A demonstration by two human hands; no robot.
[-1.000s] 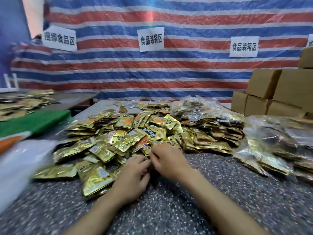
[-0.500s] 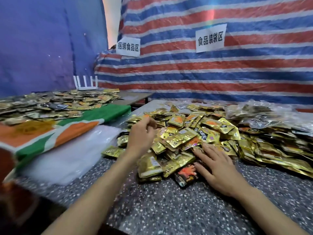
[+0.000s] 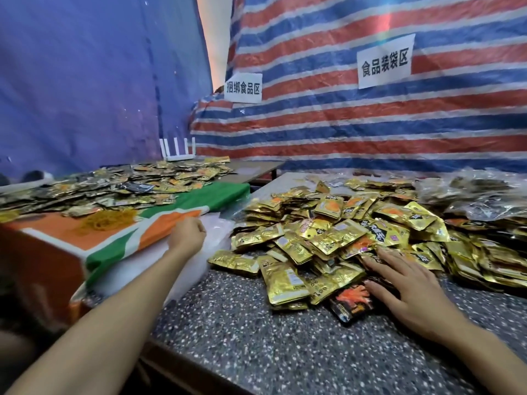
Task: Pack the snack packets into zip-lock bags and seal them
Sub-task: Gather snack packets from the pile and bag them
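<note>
Obs: right hand (image 3: 410, 286) lies flat, fingers spread wide, on the near edge of the snack packet pile (image 3: 328, 232) on the speckled surface (image 3: 256, 337). Left hand (image 3: 186, 236) has fingers curled over the clear bag stack (image 3: 216, 238); cannot tell whether it grips anything.

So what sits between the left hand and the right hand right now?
Head view: past the left hand come pale translucent plastic bags, then the near edge of the gold foil snack packet pile; a black packet lies by the right hand.

My left hand (image 3: 186, 238), right hand (image 3: 410, 289): bare. Both forearms bare too, all the way to frame edge.
</note>
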